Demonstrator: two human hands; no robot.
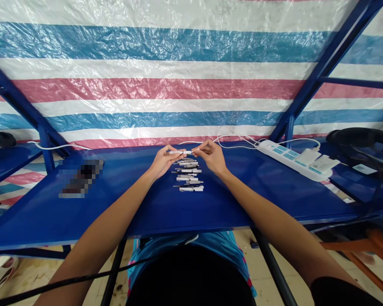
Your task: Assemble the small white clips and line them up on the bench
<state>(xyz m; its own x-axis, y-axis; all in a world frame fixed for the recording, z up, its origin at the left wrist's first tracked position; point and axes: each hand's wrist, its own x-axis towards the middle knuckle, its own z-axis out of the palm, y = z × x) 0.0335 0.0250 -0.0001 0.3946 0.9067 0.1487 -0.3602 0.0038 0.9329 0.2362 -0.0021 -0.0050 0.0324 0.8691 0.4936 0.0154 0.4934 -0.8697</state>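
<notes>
A slim white pen [185,152] lies level between my two hands, above the far part of the blue table. My left hand [163,160] pinches its left end, where a clear or metallic clip-like part shows. At the other end, the fingertips of my right hand [211,155] are closed on the pen. Just below, several white and grey pens [191,171] with thin dark refill-like pieces lie in a column on the table, roughly parallel. The nearest white pen [191,189] lies at the column's front. Fine details of the pen parts are too small to make out.
On the blue table [121,204], a pixelated dark object [82,178] lies to the left. A white power strip [295,159] with plugged-in adapters sits at the right, its white cable running along the back. Blue metal posts [319,76] frame a striped plastic sheet [166,89].
</notes>
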